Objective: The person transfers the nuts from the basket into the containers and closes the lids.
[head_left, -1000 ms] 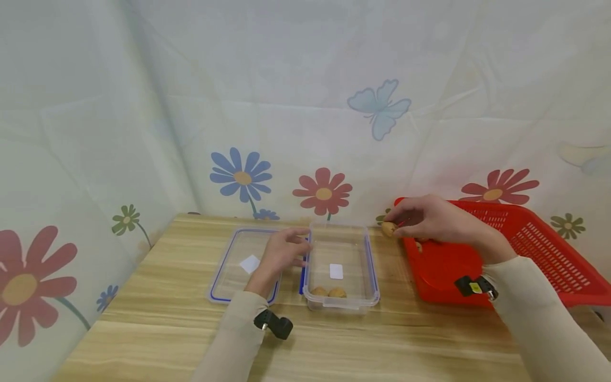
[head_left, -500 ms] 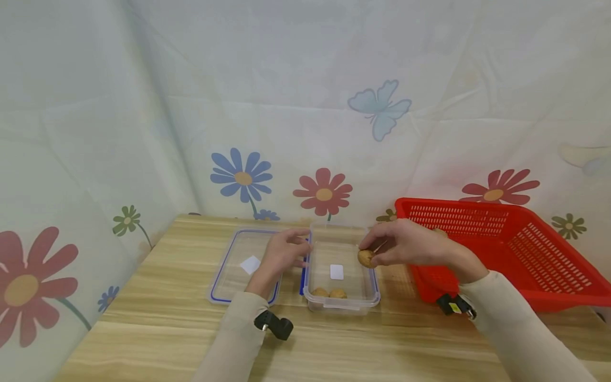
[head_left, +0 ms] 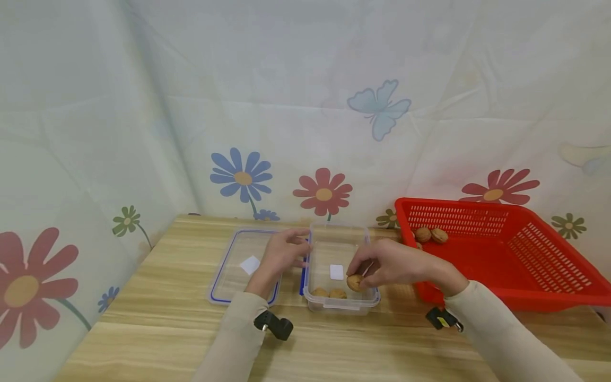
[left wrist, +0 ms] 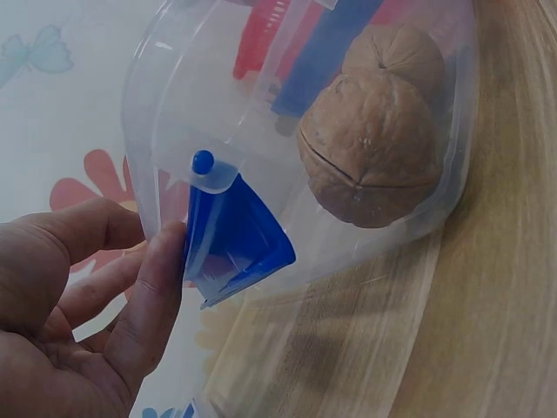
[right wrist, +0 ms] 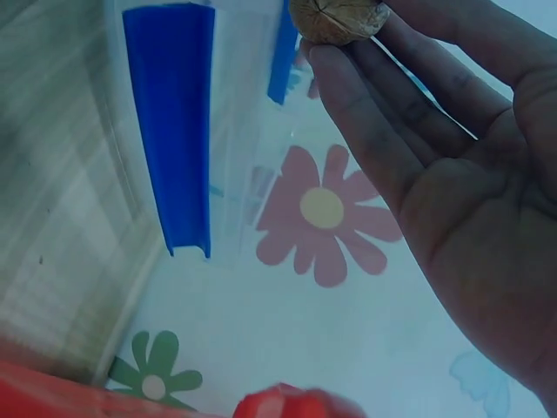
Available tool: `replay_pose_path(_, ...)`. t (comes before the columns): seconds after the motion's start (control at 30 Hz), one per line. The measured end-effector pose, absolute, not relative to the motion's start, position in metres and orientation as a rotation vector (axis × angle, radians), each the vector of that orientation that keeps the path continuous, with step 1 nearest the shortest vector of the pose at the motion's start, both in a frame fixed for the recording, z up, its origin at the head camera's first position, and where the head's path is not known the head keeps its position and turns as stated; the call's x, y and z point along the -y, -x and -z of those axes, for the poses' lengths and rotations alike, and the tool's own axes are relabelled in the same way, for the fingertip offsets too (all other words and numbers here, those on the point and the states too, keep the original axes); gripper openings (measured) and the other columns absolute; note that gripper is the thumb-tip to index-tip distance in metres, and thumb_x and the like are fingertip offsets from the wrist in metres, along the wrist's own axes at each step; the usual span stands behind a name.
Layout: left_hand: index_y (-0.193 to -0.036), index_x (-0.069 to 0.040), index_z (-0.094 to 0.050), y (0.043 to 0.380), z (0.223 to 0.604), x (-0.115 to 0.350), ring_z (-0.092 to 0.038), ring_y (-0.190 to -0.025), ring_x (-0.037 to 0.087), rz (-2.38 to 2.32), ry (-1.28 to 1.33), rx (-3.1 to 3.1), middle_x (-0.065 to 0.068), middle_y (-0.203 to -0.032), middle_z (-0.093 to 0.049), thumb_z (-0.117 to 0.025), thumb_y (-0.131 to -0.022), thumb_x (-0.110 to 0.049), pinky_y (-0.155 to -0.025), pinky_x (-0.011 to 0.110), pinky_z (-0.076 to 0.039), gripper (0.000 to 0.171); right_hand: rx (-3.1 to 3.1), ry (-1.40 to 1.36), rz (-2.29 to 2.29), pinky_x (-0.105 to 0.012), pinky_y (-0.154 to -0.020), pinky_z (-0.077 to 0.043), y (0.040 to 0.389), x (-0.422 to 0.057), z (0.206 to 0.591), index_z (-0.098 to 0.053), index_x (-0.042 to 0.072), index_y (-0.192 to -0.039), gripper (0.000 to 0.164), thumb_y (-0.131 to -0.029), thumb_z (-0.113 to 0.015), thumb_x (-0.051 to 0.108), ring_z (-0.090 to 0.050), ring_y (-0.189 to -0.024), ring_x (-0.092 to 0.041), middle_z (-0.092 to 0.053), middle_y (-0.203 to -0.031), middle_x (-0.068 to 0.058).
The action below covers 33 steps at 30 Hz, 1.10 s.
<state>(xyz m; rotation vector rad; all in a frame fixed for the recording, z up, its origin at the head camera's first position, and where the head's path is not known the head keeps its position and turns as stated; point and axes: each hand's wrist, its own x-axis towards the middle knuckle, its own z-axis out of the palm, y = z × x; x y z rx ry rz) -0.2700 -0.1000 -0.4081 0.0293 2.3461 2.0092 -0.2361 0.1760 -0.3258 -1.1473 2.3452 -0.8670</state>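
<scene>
My right hand (head_left: 401, 261) pinches a walnut (head_left: 355, 283) between thumb and fingertips, over the front right part of a clear plastic box (head_left: 346, 304). In the right wrist view the held walnut (right wrist: 338, 17) shows at the top, beside the box's blue side latch (right wrist: 174, 122). Inside the box, two walnuts (head_left: 338, 293) lie side by side along the front wall. At the box's left side my left hand (head_left: 285, 252) rests its loosely bent fingers against the wall. The left wrist view has a fingertip right at the folded-out blue latch (left wrist: 231, 235).
Left of the box lies its clear lid (head_left: 234, 265) with a blue seal and a white label. A red slotted basket (head_left: 477, 270) stands on the right, with several walnuts (head_left: 422, 235) in its back left corner. A flowered curtain (head_left: 286, 106) hangs behind the wooden table (head_left: 157, 318).
My right hand has carried the walnut from the basket's left edge leftward and toward me, over the box. Walnuts in the basket have come into sight. My left hand stays put.
</scene>
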Motion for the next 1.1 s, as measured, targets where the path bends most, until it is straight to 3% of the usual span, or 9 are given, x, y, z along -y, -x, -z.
replay_pose_path(0.57, -0.141, -0.005, -0.068, 0.27, 0.409, 0.1, -0.074, -0.095, 0.03, -2.03, -0.043, -2.33, 0.022, -0.125, -0.068, -0.074, -0.096, -0.002, -0.071, 0.035, -0.067, 0.045, -2.322, 1.118, 0.778, -0.029, -0.094, -0.061, 0.234, -0.166, 0.34, -0.079, 0.009, -0.117, 0.025, -0.093, -0.082, 0.002, -0.071, -0.1, -0.013, -0.074, -0.112, 0.004)
replay_pose_path(0.9, -0.141, -0.003, -0.067, 0.27, 0.407, 0.1, -0.072, -0.105, 0.043, -2.04, -0.067, -2.322, 0.023, -0.123, -0.068, -0.07, -0.096, 0.001, -0.071, 0.035, -0.067, 0.045, -2.361, 1.101, 0.693, -0.029, -0.094, -0.062, 0.236, -0.16, 0.346, -0.08, 0.011, -0.115, 0.025, -0.092, -0.082, 0.001, -0.071, -0.097, -0.012, -0.075, -0.112, 0.005)
replay_pose_path(1.1, -0.141, -0.002, -0.067, 0.27, 0.409, 0.1, -0.073, -0.104, 0.042, -2.043, -0.077, -2.321, 0.023, -0.123, -0.068, -0.07, -0.096, 0.002, -0.071, 0.036, -0.067, 0.045, -2.38, 1.104, 0.642, -0.028, -0.092, -0.062, 0.235, -0.156, 0.347, -0.081, 0.012, -0.113, 0.024, -0.091, -0.083, 0.002, -0.069, -0.093, -0.007, -0.076, -0.111, 0.006)
